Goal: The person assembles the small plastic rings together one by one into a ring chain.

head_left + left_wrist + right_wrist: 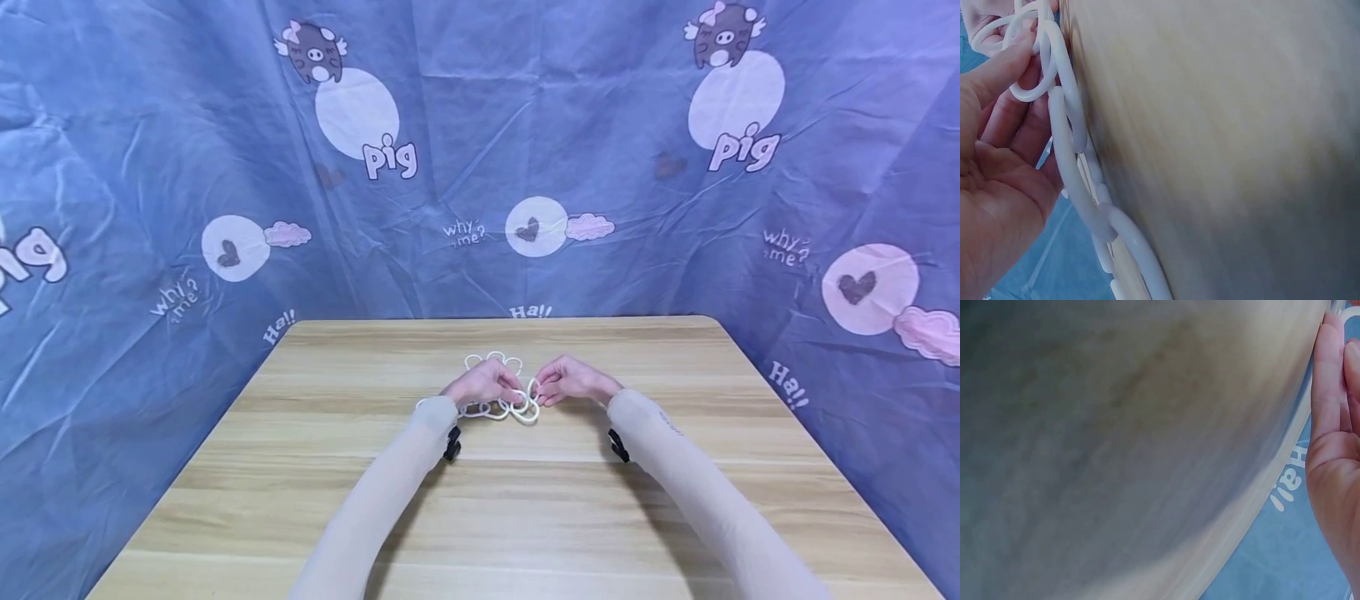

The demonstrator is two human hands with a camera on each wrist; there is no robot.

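A chain of white plastic links (498, 414) lies on the table under and around my left hand (486, 382). Between thumb and fingers, that hand pinches one link (1034, 97) near the chain's right end. Opposite it, my right hand (573, 380) pinches another white link (532, 386), which stands upright close to the left fingertips. One more link (527, 417) shows just below the fingertips. In the left wrist view, joined links (1072, 165) run down past the palm. The right wrist view catches only part of the right hand (1335, 419), with its hold mostly cut off.
Farther links (496, 356) of the chain curve behind the left hand on the wood-grain table (525, 517). A blue printed cloth (480, 150) hangs behind the table and along both sides. Black straps (452, 443) sit at the wrists.
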